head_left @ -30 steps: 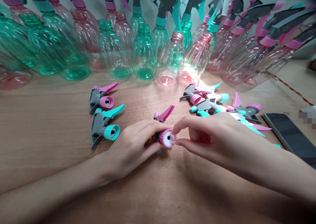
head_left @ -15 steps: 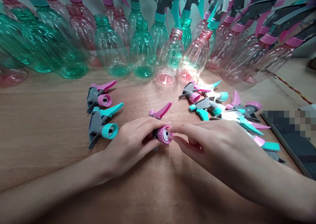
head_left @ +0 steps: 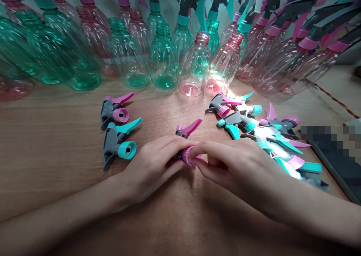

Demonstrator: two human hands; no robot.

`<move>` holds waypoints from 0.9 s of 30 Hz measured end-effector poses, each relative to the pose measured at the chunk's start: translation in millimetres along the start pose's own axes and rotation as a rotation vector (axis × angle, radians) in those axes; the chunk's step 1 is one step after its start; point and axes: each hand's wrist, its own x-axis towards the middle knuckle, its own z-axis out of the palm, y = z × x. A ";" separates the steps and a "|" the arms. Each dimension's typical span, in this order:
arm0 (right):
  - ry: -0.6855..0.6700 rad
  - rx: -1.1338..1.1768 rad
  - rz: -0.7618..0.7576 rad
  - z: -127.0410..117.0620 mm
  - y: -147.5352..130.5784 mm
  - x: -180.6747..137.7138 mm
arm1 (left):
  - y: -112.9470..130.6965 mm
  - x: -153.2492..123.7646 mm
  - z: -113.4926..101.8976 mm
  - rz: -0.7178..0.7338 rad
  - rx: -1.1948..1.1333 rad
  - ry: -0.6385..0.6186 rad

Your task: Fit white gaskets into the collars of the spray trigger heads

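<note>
lower centre of frame: left hand point(head_left: 152, 165) closed around a spray head point(head_left: 189, 128), grey body mostly hidden under the fingers, pink trigger sticking up and to the right. right hand point(head_left: 239, 163) meets it from the right, thumb and forefinger pinching the pink collar point(head_left: 186, 155). both forearms rest on the wooden table point(head_left: 56, 135).

left of centre: two loose heads, one pink-collared point(head_left: 114, 111), one teal-collared point(head_left: 118, 145), just apart. right of centre: pile of heads point(head_left: 262, 131), pink and teal mixed, overlapping. top of frame: row of bottles point(head_left: 163, 60), green and pink, some with triggers fitted, the centre ones open-necked.
</note>
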 end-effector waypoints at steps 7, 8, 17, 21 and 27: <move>0.044 -0.090 -0.002 -2.0 6.3 -0.2 | -1.7 0.0 0.5 0.021 0.017 0.013; 0.050 -0.116 -0.008 -3.3 6.5 -1.1 | -1.7 0.1 0.6 0.023 0.027 0.016; 0.039 -0.133 -0.043 -8.4 3.1 -5.4 | -0.8 0.2 0.0 0.020 0.041 -0.009; 0.060 -0.067 -0.022 -4.9 5.6 -1.6 | -0.6 1.2 -1.3 -0.010 0.018 0.017; 0.046 0.089 0.075 0.8 7.3 3.6 | 5.2 0.7 -1.0 -0.031 0.066 0.065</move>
